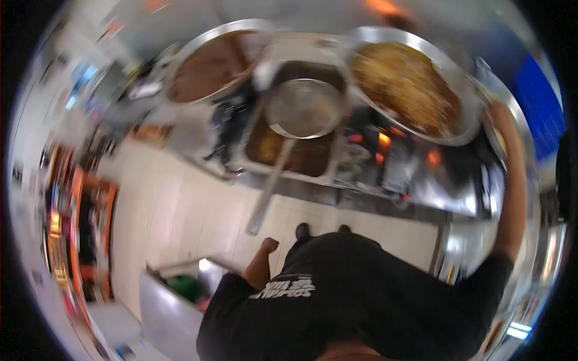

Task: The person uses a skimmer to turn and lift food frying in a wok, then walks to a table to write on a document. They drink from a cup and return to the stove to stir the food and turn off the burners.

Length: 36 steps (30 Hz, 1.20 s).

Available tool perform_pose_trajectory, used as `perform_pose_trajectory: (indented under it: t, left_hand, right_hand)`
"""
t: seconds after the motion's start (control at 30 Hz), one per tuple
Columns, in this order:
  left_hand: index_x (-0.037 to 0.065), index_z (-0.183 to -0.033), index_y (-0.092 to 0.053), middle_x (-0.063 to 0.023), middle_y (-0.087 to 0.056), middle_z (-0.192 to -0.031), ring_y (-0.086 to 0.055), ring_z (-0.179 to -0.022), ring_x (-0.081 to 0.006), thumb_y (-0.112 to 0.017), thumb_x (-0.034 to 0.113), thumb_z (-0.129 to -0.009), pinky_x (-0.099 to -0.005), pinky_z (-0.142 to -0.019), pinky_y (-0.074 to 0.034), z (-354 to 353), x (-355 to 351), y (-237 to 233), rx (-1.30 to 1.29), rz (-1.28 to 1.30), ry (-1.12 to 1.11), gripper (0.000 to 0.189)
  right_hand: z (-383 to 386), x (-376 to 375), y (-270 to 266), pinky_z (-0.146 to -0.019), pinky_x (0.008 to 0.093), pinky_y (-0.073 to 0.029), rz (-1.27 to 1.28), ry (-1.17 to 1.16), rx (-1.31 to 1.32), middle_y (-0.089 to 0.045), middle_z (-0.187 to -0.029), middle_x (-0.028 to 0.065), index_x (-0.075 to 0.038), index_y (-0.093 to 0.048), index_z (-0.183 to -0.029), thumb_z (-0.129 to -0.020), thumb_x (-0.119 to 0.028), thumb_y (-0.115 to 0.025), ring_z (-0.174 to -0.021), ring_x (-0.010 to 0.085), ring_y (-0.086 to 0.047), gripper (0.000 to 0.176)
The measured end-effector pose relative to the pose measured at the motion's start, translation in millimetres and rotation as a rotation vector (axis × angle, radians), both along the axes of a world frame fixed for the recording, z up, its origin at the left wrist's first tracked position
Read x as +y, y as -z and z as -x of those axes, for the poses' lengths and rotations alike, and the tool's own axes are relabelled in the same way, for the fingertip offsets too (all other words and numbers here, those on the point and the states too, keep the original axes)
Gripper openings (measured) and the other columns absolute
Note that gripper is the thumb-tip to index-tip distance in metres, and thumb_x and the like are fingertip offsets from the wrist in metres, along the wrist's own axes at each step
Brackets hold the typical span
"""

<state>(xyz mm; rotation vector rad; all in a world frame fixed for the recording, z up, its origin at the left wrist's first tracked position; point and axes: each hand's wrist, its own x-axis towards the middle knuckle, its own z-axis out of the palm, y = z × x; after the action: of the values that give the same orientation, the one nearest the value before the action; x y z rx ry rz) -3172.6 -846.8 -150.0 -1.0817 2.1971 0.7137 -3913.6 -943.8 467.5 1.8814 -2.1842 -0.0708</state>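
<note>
The strainer [304, 108] sits over the basin [289, 173], presumably to drain, handle [268, 201] toward seven o'clock near the fisted left hand [269, 245]; the right hand's [497, 114] grip, at two o'clock, cannot be told.

1. Table [442, 186]: metal, glossy surface, partly blurred.
2. Left pan [241, 24]: seated toward the rear left of the table.
3. Basin [286, 171]: rectangular, set into the table between the two pans.
4. Strainer [304, 108]: located over the basin; handle projects past the table's front edge.
5. Right pan [391, 35]: seated right of the basin.
6. Floor [162, 198]: pale tiles; dark shoes [303, 230] stand before the table.
</note>
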Motion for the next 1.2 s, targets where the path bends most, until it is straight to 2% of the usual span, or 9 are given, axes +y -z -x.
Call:
perform_pose_trajectory:
  t: [0.13, 0.27, 0.4, 0.73, 0.83, 1.03, 1.13, 1.17, 1.2]
  left_hand:
    - [0.012, -0.069, -0.06, -0.0087, -0.062, -0.073, -0.06, -0.075, -0.0274, -0.055, 0.019, -0.069, -0.0398, -0.067, -0.048, 26.5, -17.8, 14.7, 0.439, 0.102, -0.323, 0.009]
    - [0.01, -0.06, -0.054, -0.0112, -0.056, -0.063, -0.053, -0.061, -0.0319, -0.052, 0.016, -0.07, -0.045, -0.056, -0.041, 59.1, -30.7, 10.4, 0.746, 0.54, -0.029, 0.011]
    - [0.006, -0.066, -0.061, -0.017, -0.06, -0.073, -0.058, -0.074, -0.0351, -0.046, 0.026, -0.078, -0.0472, -0.067, -0.045, 78.3, -22.7, -6.1, 0.221, 0.268, -0.452, 0.027]
    - [-0.001, -0.087, -0.063, -0.0247, -0.059, -0.096, -0.055, -0.093, -0.0393, -0.046, 0.034, -0.078, -0.0437, -0.081, -0.044, 73.2, 53.8, 1.8, 0.011, -0.057, -0.895, 0.04]
    - [-0.002, -0.089, -0.063, -0.0256, -0.058, -0.1, -0.054, -0.097, -0.0391, -0.045, 0.034, -0.077, -0.0429, -0.084, -0.044, 71.3, 70.2, -11.2, -0.021, -0.137, -0.758, 0.042]
    - [0.007, -0.094, -0.062, -0.0185, -0.061, -0.094, -0.058, -0.089, -0.0366, -0.048, 0.026, -0.079, -0.0443, -0.075, -0.047, 52.5, 80.2, 5.1, -0.088, -0.145, -0.445, 0.028]
    - [-0.002, -0.085, -0.063, -0.0242, -0.061, -0.089, -0.057, -0.086, -0.0407, -0.046, 0.028, -0.076, -0.0439, -0.074, -0.046, 50.0, 57.1, -7.3, -0.089, -0.216, -0.715, 0.036]
    - [-0.002, -0.084, -0.064, -0.0242, -0.061, -0.088, -0.058, -0.084, -0.0404, -0.047, 0.027, -0.075, -0.0439, -0.073, -0.046, 47.1, 48.7, -10.4, -0.106, -0.261, -0.668, 0.035]
    - [-0.003, -0.083, -0.064, -0.0242, -0.061, -0.086, -0.058, -0.082, -0.04, -0.047, 0.026, -0.074, -0.0439, -0.071, -0.046, 45.1, 41.1, -13.3, -0.122, -0.307, -0.621, 0.034]
  right_hand:
    - [-5.2, 7.3, -15.3, -0.071, 0.0448, -0.045, -0.031, 0.155, 0.114, -0.061, -0.087, 0.0185, -0.002, -0.058, -0.102, -0.085, -0.017, -0.045, -0.08, 0.0367, -0.058, 0.026]
    - [56.3, -73.8, 17.0, -0.077, 0.0416, -0.043, -0.011, 0.043, 0.029, -0.057, -0.097, 0.0205, 0.001, -0.057, -0.099, -0.084, -0.012, -0.046, -0.089, 0.0369, -0.053, 0.023]
    - [107.8, -118.3, 16.9, -0.067, 0.0436, -0.043, -0.206, -0.327, 0.235, -0.059, -0.084, 0.0197, 0.002, -0.057, -0.092, -0.084, -0.017, -0.047, -0.078, 0.0361, -0.055, 0.023]
    - [141.5, -109.0, -9.4, -0.055, 0.0387, -0.045, -0.694, -0.799, 0.459, -0.062, -0.073, 0.0167, -0.002, -0.062, -0.094, -0.088, -0.025, -0.045, -0.061, 0.0294, -0.059, 0.03]
    - [61.1, -77.6, -39.1, -0.046, 0.0308, -0.042, -0.68, 0.209, -0.322, -0.058, -0.063, 0.0076, -0.002, -0.063, -0.088, -0.084, -0.027, -0.052, -0.05, 0.019, -0.053, 0.028]
    - [74.2, -73.4, -31.2, -0.041, 0.0257, -0.038, -0.691, 0.218, -0.612, -0.051, -0.057, 0.0021, -0.001, -0.059, -0.073, -0.081, -0.02, -0.052, -0.045, 0.0126, -0.045, 0.022]
    - [101.9, -81.3, -14.4, -0.041, 0.0252, -0.037, -0.826, -0.565, -0.263, -0.05, -0.055, 0.0018, -0.002, -0.056, -0.067, -0.08, -0.016, -0.052, -0.045, 0.0125, -0.044, 0.019]
    - [84.0, -75.3, -22.4, -0.042, 0.0249, -0.037, -0.759, 0.207, -0.873, -0.052, -0.056, 0.0029, -0.001, -0.061, -0.073, -0.079, -0.012, -0.052, -0.046, 0.0123, -0.046, 0.015]
    - [86.9, -80.1, -18.0, -0.041, 0.0259, -0.037, -0.716, 0.207, -0.883, -0.052, -0.055, 0.0039, 0.0, -0.06, -0.072, -0.079, -0.012, -0.053, -0.045, 0.0134, -0.047, 0.016]
